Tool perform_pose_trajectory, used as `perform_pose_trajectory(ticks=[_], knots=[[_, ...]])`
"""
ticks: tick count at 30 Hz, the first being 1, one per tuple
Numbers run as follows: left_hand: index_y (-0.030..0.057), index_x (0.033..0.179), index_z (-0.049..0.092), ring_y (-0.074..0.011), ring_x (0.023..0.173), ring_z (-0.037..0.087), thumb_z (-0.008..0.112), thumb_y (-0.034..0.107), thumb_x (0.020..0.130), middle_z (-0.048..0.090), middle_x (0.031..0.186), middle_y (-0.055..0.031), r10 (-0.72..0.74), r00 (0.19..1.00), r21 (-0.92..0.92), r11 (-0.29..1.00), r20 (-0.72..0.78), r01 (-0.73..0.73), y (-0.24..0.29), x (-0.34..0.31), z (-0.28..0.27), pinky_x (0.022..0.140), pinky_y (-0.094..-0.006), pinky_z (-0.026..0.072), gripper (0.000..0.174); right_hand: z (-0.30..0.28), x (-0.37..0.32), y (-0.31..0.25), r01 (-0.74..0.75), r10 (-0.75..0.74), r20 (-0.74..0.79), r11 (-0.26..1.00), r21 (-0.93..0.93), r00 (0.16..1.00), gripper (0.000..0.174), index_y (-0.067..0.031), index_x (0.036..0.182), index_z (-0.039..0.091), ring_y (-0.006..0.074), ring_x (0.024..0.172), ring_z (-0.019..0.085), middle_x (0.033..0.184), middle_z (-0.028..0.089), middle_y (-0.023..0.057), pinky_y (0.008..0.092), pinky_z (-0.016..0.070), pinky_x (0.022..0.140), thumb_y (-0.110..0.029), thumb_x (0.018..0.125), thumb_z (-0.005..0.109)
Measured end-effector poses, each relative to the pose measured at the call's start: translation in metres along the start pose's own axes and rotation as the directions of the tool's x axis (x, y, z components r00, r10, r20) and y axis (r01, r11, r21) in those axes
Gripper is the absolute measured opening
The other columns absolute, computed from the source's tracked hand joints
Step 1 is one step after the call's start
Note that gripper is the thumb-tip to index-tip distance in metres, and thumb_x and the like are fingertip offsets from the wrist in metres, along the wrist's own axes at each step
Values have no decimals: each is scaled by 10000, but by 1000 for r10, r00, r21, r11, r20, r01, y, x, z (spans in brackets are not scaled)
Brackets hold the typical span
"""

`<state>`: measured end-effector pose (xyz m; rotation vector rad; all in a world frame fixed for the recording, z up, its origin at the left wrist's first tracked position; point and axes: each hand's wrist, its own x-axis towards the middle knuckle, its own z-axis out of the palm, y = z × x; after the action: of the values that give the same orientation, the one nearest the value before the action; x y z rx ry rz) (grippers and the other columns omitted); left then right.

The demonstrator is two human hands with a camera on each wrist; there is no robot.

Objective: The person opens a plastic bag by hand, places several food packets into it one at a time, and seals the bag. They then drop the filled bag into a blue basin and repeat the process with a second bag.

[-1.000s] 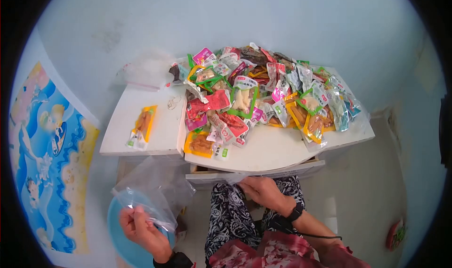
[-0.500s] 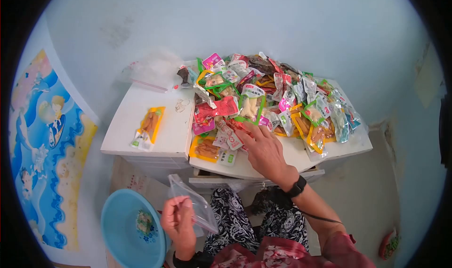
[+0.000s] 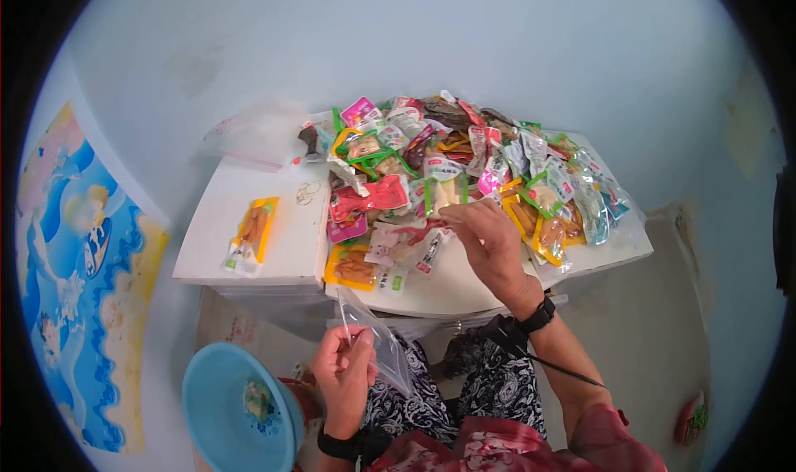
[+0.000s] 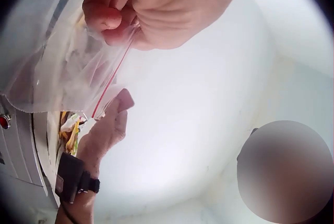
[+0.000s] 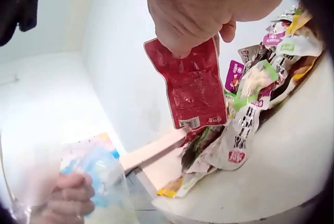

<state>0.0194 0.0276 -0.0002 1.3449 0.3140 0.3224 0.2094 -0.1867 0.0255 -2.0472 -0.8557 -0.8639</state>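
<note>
My left hand (image 3: 344, 377) pinches a clear plastic zip bag (image 3: 385, 352) by its edge, over my lap. In the left wrist view the bag hangs from the fingers, with a red line along its zip. My right hand (image 3: 493, 244) is over the front of the pile of snack packets (image 3: 369, 194). Its fingers grip the top of a flat red packet (image 5: 195, 91), which hangs down in the right wrist view with a barcode at its lower edge. White, green and yellow-edged packets lie just beyond it.
A single yellow-edged packet (image 3: 253, 231) lies on the white tabletop (image 3: 207, 252) at left. Behind it is a clear plastic bag (image 3: 257, 136). A blue basin (image 3: 203, 414) stands at lower left with a small packet (image 3: 257, 397) inside. The wall rises behind the table.
My right hand has risen from my lap to the pile and taken hold of a red packet. My left hand has brought the zip bag rightward from over the basin to my lap.
</note>
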Motion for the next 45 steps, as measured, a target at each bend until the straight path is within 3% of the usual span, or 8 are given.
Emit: perform_pose_trajectory(ticks=[6,16,22,26,27,38,43,45], knots=[[-19,1155,638,-51,573,556,694,98,1013,611,801,-9,63,991,91,993,116,-74,-15,19,30,476,-210,447,193,-24,-37,18,-498,561,108,611,616,821,218,10,1227,695,61,782,630,936,707,-23,263,496,597,-124,1063,641],[-7,1186,613,-71,563,597,679,88,1015,603,796,-16,119,979,214,965,163,-153,-31,3,69,435,-221,474,207,-73,-89,-67,-568,586,379,175,804,716,263,19,1300,635,90,657,696,922,725,40,218,478,478,-141,1102,567],[-6,1224,611,-61,580,591,640,114,1043,612,828,-23,63,979,199,975,193,-102,-16,-10,69,454,-209,470,219,-88,-111,-42,-591,551,306,468,657,776,186,8,1209,672,88,683,697,991,719,46,227,530,535,9,1065,555],[-1,1205,628,-59,589,578,619,121,1062,610,816,-13,60,978,268,957,197,-113,1,-14,74,486,-206,460,188,-97,-110,-28,-214,88,225,748,628,970,288,-19,1061,722,237,1018,751,1121,761,94,333,608,845,164,868,611],[1,1187,642,-50,577,562,618,124,1063,611,803,-7,86,975,298,944,203,-145,2,-13,76,483,-200,440,176,-109,-109,-32,-343,112,375,693,634,920,314,-26,1021,728,294,1132,718,1178,756,113,380,577,969,176,800,632],[15,1144,732,-4,673,495,635,137,1064,634,824,33,345,785,383,727,515,-571,-5,0,103,581,-200,390,176,-87,-107,-17,-242,-55,355,633,735,933,206,-24,940,664,290,1072,721,1127,755,98,386,581,908,144,823,639],[21,1154,735,-8,689,463,620,144,1072,615,828,59,209,858,340,854,468,-393,12,27,120,599,-203,379,187,-71,-80,-23,-283,24,491,841,460,871,148,-8,911,579,386,1014,695,1091,728,150,398,555,845,112,831,614],[25,1170,733,-9,665,450,607,158,1079,606,820,67,256,855,342,836,451,-430,12,43,116,579,-200,364,205,-57,-81,-18,-226,36,329,796,561,944,143,-11,920,587,386,1048,689,1164,711,160,403,557,867,106,841,608]])
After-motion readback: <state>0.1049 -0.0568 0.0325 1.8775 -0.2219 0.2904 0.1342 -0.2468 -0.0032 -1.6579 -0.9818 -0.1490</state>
